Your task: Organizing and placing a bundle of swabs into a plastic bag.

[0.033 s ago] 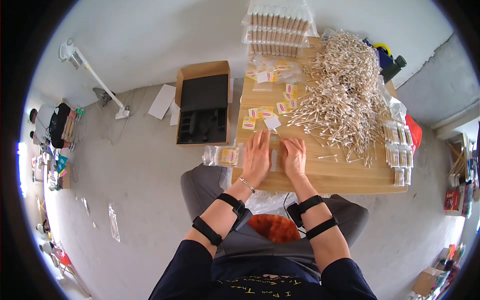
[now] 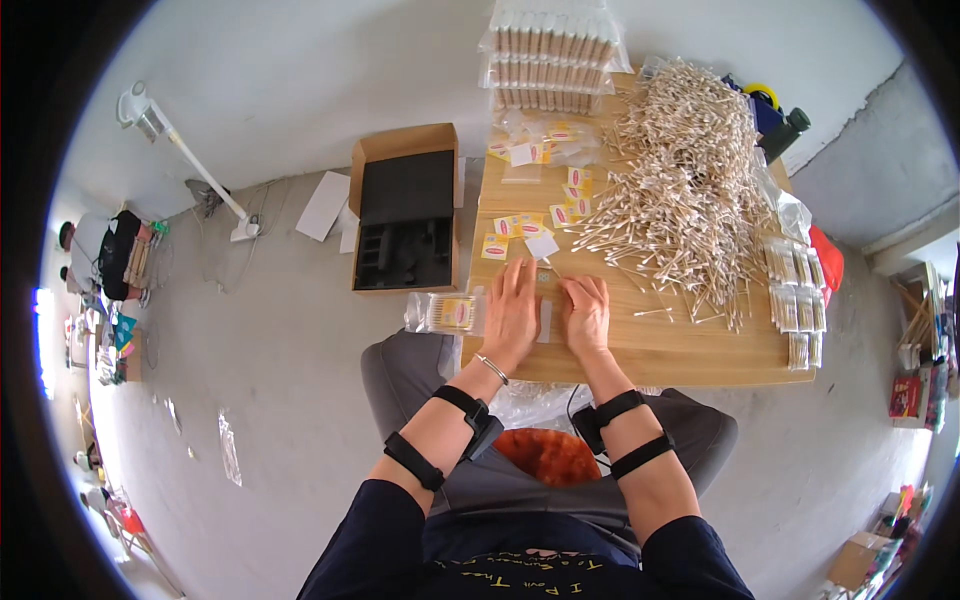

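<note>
My left hand (image 2: 513,315) lies on the wooden table with its fingers stretched forward, beside a clear bag of cotton swabs with a yellow-and-white card (image 2: 457,314). To its right, my right hand (image 2: 585,316) has curled fingers, with thumb and index pinched at the end of a cotton swab (image 2: 551,267). Between the hands lies a narrow translucent strip (image 2: 545,321). Just beyond my fingertips are a blank white card (image 2: 541,245) and several yellow-and-white printed cards (image 2: 508,227). A large heap of loose cotton swabs (image 2: 690,170) covers the table's right side.
Stacked bags of swabs (image 2: 553,72) stand at the far edge. Small filled packs (image 2: 797,290) line the right edge. An open cardboard box with black foam (image 2: 405,215) sits left of the table. A dark green bottle (image 2: 785,135) lies behind the heap.
My hands keep nearly the same place and pose. The whole view has shifted very slightly; no object has visibly moved.
</note>
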A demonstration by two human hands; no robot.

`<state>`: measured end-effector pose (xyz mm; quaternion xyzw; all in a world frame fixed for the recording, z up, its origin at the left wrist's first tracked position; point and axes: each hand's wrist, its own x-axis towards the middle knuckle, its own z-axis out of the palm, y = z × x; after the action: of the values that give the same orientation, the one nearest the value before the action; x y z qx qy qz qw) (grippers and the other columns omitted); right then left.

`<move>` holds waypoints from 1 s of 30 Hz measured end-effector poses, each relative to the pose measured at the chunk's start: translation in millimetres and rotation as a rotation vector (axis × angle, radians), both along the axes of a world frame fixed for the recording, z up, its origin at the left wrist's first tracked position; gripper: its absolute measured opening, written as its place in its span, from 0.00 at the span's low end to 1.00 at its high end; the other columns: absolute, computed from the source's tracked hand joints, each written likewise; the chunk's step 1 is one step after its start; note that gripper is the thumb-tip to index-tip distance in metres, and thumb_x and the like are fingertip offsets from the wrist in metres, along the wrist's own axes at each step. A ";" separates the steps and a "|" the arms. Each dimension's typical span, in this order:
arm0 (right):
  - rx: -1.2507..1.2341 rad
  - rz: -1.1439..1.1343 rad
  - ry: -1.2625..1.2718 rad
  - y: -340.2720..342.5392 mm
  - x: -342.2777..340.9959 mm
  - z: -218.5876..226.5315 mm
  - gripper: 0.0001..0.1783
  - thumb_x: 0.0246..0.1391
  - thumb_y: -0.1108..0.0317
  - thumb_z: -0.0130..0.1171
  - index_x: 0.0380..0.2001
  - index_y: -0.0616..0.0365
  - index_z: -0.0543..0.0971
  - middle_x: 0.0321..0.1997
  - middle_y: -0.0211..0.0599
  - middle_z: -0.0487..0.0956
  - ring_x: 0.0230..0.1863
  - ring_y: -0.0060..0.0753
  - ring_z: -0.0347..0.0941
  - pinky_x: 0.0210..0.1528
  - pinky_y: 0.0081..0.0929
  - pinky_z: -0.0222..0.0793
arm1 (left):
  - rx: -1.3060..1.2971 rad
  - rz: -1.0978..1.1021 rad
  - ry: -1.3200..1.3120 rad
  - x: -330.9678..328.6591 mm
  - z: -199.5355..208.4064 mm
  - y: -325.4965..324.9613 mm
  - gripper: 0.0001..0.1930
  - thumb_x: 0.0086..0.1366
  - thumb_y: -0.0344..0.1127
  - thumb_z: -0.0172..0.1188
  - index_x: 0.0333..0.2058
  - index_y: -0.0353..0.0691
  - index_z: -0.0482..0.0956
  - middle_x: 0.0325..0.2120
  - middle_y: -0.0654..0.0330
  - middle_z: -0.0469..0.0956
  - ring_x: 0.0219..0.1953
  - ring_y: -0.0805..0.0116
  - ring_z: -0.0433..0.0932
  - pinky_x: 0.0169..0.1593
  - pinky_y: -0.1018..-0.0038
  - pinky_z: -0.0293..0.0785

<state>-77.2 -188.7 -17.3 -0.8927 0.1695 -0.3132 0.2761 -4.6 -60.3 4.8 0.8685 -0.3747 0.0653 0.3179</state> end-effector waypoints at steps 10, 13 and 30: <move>0.060 -0.095 -0.010 3.6 -25.6 3.9 0.13 0.43 0.79 0.58 0.35 0.55 0.83 0.43 0.32 0.83 0.48 0.44 0.74 0.53 0.41 0.67 | -0.010 -0.035 -0.034 -4.2 -3.0 2.7 0.08 0.61 0.29 0.64 0.39 0.40 0.83 0.41 0.56 0.78 0.48 0.51 0.74 0.55 0.58 0.68; 0.072 -0.061 -0.035 -0.3 -32.6 3.3 0.13 0.43 0.80 0.58 0.33 0.54 0.83 0.41 0.32 0.83 0.46 0.44 0.74 0.51 0.41 0.68 | -0.010 -0.137 -0.012 -18.6 -1.4 10.2 0.05 0.59 0.29 0.65 0.35 0.41 0.84 0.38 0.56 0.77 0.45 0.52 0.73 0.52 0.59 0.68; 0.038 -0.518 0.077 -84.3 -101.8 14.8 0.14 0.49 0.70 0.68 0.41 0.53 0.83 0.50 0.35 0.77 0.55 0.49 0.67 0.59 0.46 0.62 | 0.096 -0.294 -0.091 -7.3 -0.9 -15.0 0.28 0.61 0.33 0.65 0.61 0.38 0.71 0.65 0.52 0.66 0.72 0.47 0.56 0.73 0.54 0.55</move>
<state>-179.0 -273.0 -2.5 -0.8256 0.4085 -0.3357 0.1969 -11.9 -75.3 3.9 0.8146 -0.5145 0.0394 0.2647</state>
